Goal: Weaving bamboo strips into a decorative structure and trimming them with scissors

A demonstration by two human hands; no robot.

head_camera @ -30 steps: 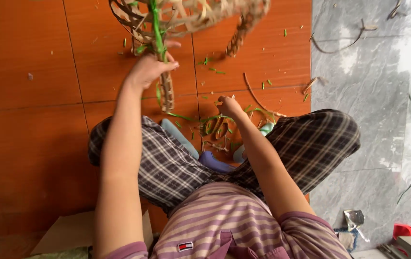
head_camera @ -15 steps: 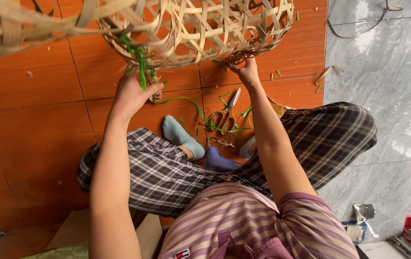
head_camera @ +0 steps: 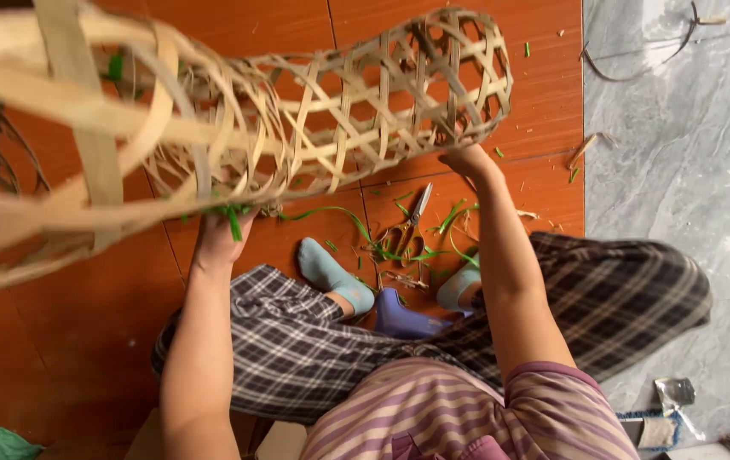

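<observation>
A long open-weave bamboo basket [head_camera: 322, 111] is held up in the air, its wide near end looming at the left of the view. My left hand [head_camera: 222, 234] grips its underside where green strips [head_camera: 230, 217] hang. My right hand [head_camera: 467, 159] holds the rounded far end from below. I sit cross-legged in plaid trousers, with light blue socks [head_camera: 331, 277] on my feet.
Yellow-handled scissors [head_camera: 412, 223] lie on the orange tiled floor [head_camera: 279, 247] among green strip cuttings [head_camera: 416, 251]. A grey marble floor [head_camera: 680, 170] lies to the right, with bamboo slivers on it. A purple object [head_camera: 403, 319] sits between my legs. Small tools lie at bottom right.
The basket has swung toward the camera and tilted lengthwise, now filling the upper left. Both hands rose with it and still hold it.
</observation>
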